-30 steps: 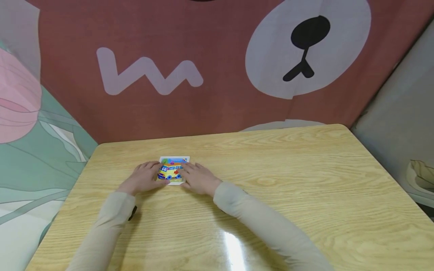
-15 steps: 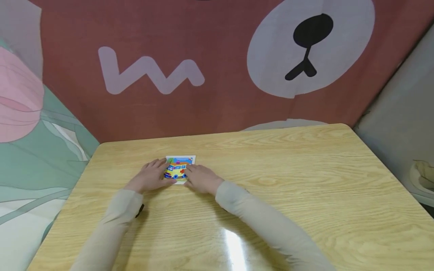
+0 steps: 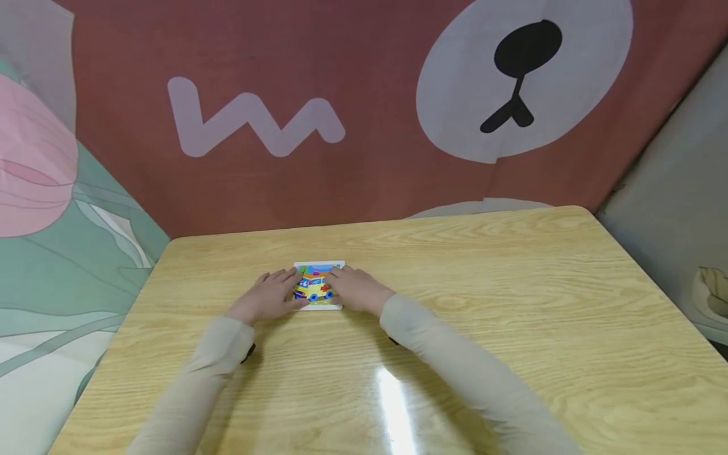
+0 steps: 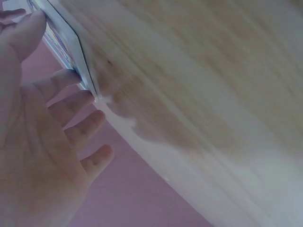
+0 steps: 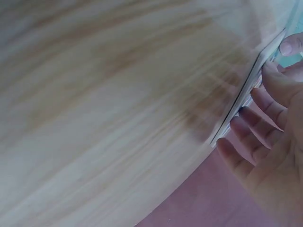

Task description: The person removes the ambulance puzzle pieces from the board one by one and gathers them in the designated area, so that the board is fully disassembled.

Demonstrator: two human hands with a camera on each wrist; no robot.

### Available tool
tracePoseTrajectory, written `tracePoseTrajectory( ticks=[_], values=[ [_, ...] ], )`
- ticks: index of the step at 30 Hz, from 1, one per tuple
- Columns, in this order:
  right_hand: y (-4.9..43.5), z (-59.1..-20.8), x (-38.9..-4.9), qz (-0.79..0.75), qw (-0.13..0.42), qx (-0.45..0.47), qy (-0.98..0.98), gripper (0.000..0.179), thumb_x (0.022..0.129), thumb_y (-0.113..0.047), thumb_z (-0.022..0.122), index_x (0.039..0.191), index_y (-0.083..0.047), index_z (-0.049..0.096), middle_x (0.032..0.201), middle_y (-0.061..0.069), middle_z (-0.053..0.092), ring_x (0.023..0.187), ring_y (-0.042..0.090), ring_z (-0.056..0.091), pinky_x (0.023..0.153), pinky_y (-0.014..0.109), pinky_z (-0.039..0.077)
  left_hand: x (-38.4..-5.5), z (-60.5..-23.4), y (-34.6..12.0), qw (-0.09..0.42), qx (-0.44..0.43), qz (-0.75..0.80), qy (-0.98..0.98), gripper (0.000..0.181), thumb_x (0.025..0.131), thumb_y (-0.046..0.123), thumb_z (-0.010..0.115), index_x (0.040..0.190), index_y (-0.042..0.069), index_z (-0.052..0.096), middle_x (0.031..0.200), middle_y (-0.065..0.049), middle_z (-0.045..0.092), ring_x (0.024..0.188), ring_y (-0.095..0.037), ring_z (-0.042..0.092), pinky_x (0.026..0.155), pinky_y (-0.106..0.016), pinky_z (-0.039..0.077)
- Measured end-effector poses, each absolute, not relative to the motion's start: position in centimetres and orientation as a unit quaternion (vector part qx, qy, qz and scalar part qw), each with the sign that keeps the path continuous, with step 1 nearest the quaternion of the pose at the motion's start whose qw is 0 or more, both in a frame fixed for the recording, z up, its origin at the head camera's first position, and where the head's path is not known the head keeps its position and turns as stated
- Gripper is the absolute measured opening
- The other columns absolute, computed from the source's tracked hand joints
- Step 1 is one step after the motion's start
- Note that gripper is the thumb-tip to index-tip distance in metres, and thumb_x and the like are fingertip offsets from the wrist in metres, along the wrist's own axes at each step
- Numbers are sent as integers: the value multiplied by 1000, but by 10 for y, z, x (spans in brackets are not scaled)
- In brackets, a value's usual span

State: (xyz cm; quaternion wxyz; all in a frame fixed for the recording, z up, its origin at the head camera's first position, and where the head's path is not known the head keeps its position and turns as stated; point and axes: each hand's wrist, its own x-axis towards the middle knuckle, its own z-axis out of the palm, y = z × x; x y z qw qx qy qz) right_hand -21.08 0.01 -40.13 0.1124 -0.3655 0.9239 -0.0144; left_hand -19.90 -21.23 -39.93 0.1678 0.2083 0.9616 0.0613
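A small white-bordered picture board (image 3: 315, 289) with a yellow ambulance on it lies flat on the wooden table, left of the middle. Along its left side my left hand (image 3: 267, 299) rests with fairly straight fingers, its thumb at the near edge. On the opposite side, my right hand (image 3: 359, 291) touches the border, and its fingertips cover part of the picture. The left wrist view has the board's edge (image 4: 75, 45) against the thumb and fingers of the left hand (image 4: 42, 142). In the right wrist view, relaxed fingers of the right hand (image 5: 270, 165) meet the board's rim (image 5: 267, 54).
The wooden table (image 3: 512, 303) reaches far to the right of the board. Behind it hangs a reddish-brown cloth (image 3: 364, 177) with a bear's face, and a green and pink floral cloth (image 3: 45, 272) hangs at the left. A beige object (image 3: 711, 291) sits beyond the right edge.
The board has slid to the right across the table, with both hands moving along at its sides. My right fingers have shifted a little farther up its right side.
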Motion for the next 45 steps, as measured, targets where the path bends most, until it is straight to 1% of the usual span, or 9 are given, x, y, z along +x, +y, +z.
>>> tracePoseTrajectory(
  ticks=[4, 8, 11, 14, 22, 29, 34, 40, 45],
  values=[
    [8, -402, -213, -31, 121, -363, 923, 53, 96, -36, 52, 141, -9, 44, 143, 7, 47, 132, 24, 45, 109, 37, 42, -198, -398, -206, 169, 212, 58, 961, 67, 99, 45, 46, 148, 2, 32, 156, -22, 25, 143, -42, 25, 115, -63, 17],
    [16, -403, -214, -60, 176, -345, 920, 64, 99, -38, 47, 152, -10, 25, 159, 10, 23, 148, 24, 21, 121, 41, 21, -197, -398, -201, 172, 218, 55, 959, 61, 101, 40, 43, 149, 3, 31, 157, -21, 24, 144, -42, 24, 115, -63, 17],
    [22, -402, -213, -76, 216, -333, 914, 66, 101, -39, 42, 154, -12, 15, 163, 8, 7, 151, 21, 8, 123, 43, 12, -197, -398, -198, 172, 221, 55, 958, 60, 101, 39, 43, 149, 4, 31, 157, -20, 24, 143, -42, 24, 115, -63, 17],
    [26, -402, -212, -77, 232, -331, 911, 65, 102, -39, 38, 155, -13, 11, 163, 6, 3, 151, 19, 5, 124, 43, 9, -196, -399, -195, 165, 221, 54, 960, 61, 100, 40, 45, 148, 4, 32, 156, -20, 26, 143, -41, 26, 115, -63, 19],
    [34, -403, -210, -79, 226, -316, 918, 74, 98, -51, 43, 155, -13, 14, 163, 6, 4, 151, 21, 6, 123, 45, 8, -194, -401, -182, 146, 223, 47, 963, 65, 97, 45, 49, 145, 2, 38, 152, -21, 34, 141, -39, 31, 115, -60, 23],
    [47, -405, -211, -82, 232, -314, 917, 76, 96, -50, 46, 154, -12, 16, 163, 7, 7, 151, 23, 9, 123, 49, 10, -190, -408, -166, 125, 242, 11, 962, 65, 98, 46, 46, 141, -1, 39, 147, -22, 37, 138, -37, 34, 113, -58, 27],
    [56, -404, -210, -74, 240, -323, 912, 78, 96, -51, 45, 155, -14, 11, 163, 6, 4, 151, 22, 7, 122, 51, 10, -187, -408, -158, 138, 223, 10, 965, 75, 97, 52, 44, 147, -2, 30, 154, -22, 28, 144, -37, 26, 116, -59, 22],
    [62, -403, -208, -59, 246, -330, 909, 79, 97, -53, 41, 155, -13, 6, 163, 5, 0, 151, 21, 3, 122, 50, 9, -189, -405, -155, 178, 194, 3, 965, 85, 95, 61, 39, 153, 5, 14, 162, -11, 9, 150, -30, 12, 120, -55, 13],
    [69, -404, -205, -52, 244, -330, 910, 79, 97, -55, 39, 155, -14, 5, 163, 4, -2, 151, 21, 1, 122, 50, 8, -190, -407, -153, 186, 192, 9, 964, 86, 94, 63, 38, 154, 7, 11, 162, -9, 8, 150, -28, 12, 120, -56, 12]
  ],
)
